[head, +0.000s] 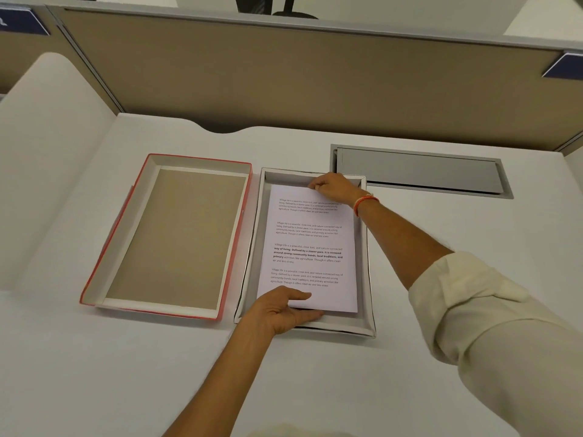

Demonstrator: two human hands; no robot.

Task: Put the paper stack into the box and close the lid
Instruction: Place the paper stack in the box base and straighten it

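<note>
Paper stack is inside the box, printed side up, with a strip of open room along each side wall. Left hand pinches the near edge, thumb on top, fingers underneath. Right hand grips the far edge, fingers curled tight on the paper right by the far wall. The lid lies upturned just beside the box on the left, red rim showing, close but apart. Plenty of bare surface in front.
</note>
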